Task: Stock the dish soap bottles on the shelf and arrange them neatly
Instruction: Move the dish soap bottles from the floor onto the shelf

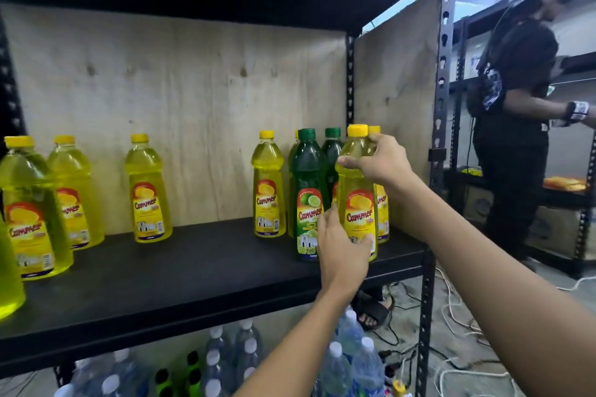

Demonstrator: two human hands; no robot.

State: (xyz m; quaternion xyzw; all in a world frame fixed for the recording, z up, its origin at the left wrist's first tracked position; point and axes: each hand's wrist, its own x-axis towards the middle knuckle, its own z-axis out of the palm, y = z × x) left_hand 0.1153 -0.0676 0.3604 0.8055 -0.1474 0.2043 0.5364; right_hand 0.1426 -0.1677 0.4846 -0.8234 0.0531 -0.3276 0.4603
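Black metal shelf [193,267] with a plywood back panel [177,106], centre of frame. At right of centre, the front yellow bottle [356,190] stands upright at the shelf's front edge. The right hand [380,158] grips its shoulder below the cap. The left hand [342,248] wraps its lower label. A green lime bottle [308,177] stands just beside it on the left, with more green and yellow bottles close behind. Three yellow bottles [72,190] stand spaced apart at left. Water bottles [342,361] sit below the shelf. Another person [516,106] stands at upper right.
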